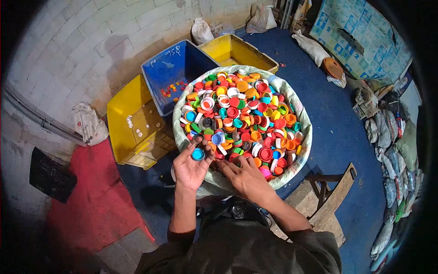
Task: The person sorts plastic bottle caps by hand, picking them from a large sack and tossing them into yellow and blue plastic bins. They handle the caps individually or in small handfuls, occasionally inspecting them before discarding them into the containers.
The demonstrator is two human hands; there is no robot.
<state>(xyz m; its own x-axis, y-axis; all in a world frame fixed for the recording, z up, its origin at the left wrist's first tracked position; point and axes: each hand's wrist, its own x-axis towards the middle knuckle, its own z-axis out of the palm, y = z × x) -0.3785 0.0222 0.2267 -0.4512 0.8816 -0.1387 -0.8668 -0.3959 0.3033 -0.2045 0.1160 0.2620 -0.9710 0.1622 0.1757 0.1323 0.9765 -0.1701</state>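
A large sack (299, 170) with its pale green rim folded outward is heaped with plastic bottle caps (248, 121) in red, orange, white, green and blue. Over its near left edge, my left hand (191, 171) is turned palm up, fingers curled around a blue bottle cap (198, 154). A dark round cap (197, 139) shows by those fingertips. My right hand (248, 180) lies palm down at the front of the heap, its fingers apart and their tips among the caps. A bright pink piece (265, 173) sits just beyond its knuckles.
Behind the sack stand a blue bin (157, 68) holding a few red and orange caps, and a yellow bin (260, 57). Another yellow bin (121, 102) at left holds several white pieces. A wooden chair-like frame (335, 196) stands at right, near stacked bags (390, 192) along the edge.
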